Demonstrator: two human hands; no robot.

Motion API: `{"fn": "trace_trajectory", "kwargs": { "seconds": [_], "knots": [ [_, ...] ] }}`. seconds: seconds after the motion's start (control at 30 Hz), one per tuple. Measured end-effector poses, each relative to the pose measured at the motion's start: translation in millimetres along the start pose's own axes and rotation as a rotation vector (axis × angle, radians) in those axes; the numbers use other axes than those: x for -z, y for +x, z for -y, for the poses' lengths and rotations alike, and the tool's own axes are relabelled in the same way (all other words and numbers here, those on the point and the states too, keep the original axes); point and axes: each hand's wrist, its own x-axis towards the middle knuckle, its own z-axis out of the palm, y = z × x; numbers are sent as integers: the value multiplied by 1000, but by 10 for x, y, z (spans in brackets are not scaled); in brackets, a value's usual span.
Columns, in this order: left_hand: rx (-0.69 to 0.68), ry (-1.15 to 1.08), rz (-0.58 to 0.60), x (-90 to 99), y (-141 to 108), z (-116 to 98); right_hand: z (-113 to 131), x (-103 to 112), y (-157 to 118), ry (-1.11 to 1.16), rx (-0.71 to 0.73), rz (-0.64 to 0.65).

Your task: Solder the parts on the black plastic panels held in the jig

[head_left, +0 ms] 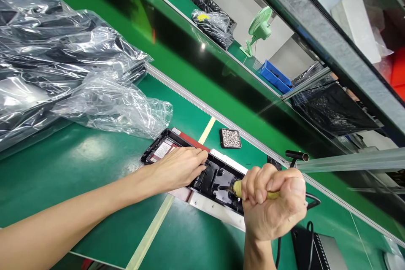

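Observation:
A long black plastic housing [207, 181] lies slantwise across a metal and reddish-brown fixture [215, 209] on the green bench. My left hand [180, 166] rests on the housing's middle with its fingers bent together; anything beneath the fingertips is hidden. Wrapped in a fist, my right hand [274, 198] holds a yellow-handled screwdriver [238, 188], its shaft pointing left into the housing. Part of the housing's right end is hidden behind that hand.
Plastic-wrapped black parts [72, 59] fill the left. A small tray of screws [230, 138] stands beyond the fixture. Metal rails [196, 99] border the green conveyor. At right are a black tube on a stand [296, 155], a cable and a dark device [319, 249].

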Motion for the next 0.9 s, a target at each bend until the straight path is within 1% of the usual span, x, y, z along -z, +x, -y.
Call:
{"fn": "trace_trajectory", "kwargs": {
  "seconds": [0.23,0.4,0.63,0.9],
  "knots": [
    [-25,69,-32,-43,-14,9,3,-17,1,-6,-12,-15],
    [-51,105,-58,-70,-7,19,7,-38,-2,-22,0,3],
    [-68,99,-87,-98,-11,31,-3,-47,-7,-33,-9,-2],
    [-67,92,-76,-99,-17,30,-10,-45,-11,-26,-23,3]
  ]
}}
